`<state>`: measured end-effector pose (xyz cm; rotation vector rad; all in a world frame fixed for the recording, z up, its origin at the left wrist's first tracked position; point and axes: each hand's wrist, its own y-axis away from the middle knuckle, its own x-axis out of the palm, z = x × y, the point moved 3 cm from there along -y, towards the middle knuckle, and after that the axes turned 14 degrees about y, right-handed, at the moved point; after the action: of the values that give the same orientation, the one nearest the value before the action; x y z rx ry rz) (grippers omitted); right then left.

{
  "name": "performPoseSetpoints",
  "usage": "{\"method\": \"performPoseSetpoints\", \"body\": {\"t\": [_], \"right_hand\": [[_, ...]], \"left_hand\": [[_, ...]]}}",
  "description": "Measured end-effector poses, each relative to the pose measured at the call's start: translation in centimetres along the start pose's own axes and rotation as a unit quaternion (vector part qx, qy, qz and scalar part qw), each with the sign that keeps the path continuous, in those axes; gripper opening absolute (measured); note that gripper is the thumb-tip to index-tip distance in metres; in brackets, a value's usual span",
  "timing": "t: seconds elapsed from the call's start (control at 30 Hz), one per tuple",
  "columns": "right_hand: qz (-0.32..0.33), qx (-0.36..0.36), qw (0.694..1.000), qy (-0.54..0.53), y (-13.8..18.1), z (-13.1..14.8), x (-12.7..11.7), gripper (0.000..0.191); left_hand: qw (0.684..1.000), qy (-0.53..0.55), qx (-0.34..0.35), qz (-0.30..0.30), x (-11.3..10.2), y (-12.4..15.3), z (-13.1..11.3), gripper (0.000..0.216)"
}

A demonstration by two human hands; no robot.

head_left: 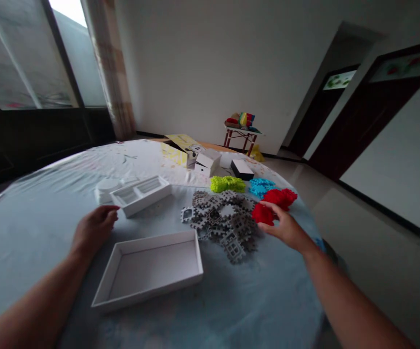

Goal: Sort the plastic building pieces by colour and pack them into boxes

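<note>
Red knobbly pieces (pixel 263 214) bunch inside the curved right hand (pixel 286 227).

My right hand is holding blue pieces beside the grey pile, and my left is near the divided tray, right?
Not blue: the head view shows red pieces in your right hand, beside the grey pile. Your left hand is near the divided tray.

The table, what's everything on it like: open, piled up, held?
Large white tray: open on top
Divided white tray: open on top
Yellow box: open
Grey pieces: loosely piled
Green pieces: heaped
Blue pieces: heaped
Red pieces: one bunch held, rest heaped
Right hand: holding red pieces
Left hand: fingers curled, grip unclear
Black-sided box: can't tell
</note>
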<state>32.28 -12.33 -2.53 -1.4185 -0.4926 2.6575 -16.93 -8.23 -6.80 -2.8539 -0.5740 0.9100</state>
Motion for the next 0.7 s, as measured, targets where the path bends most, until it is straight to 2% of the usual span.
{"method": "performPoseSetpoints", "body": {"t": [0.13,0.23,0.3,0.47,0.53,0.7], "right_hand": [[0.111,-0.139,0.983,-0.041,-0.1,11.2,2.5,0.062],[0.188,-0.273,0.942,-0.052,-0.1,18.1,5.3,0.064],[0.233,-0.34,0.91,-0.043,-0.2,21.2,7.5,0.066],[0.322,-0.421,0.847,0.035,-0.7,24.8,12.6,0.067],[0.33,-0.441,0.833,0.057,-0.6,25.5,13.7,0.065],[0.339,-0.463,0.816,0.071,-0.4,26.3,15.2,0.062]], "left_hand": [[0.999,0.021,0.04,0.006,-0.2,0.9,-1.3,0.041],[0.996,0.028,0.065,0.053,-0.1,1.3,-2.0,0.04],[0.992,0.03,0.072,0.098,0.2,1.5,-2.3,0.043],[0.971,0.05,0.049,0.23,1.4,1.8,-2.4,0.051],[0.965,0.059,0.038,0.254,1.6,1.9,-2.3,0.052],[0.96,0.062,0.042,0.27,2.0,2.1,-2.4,0.053]]}}
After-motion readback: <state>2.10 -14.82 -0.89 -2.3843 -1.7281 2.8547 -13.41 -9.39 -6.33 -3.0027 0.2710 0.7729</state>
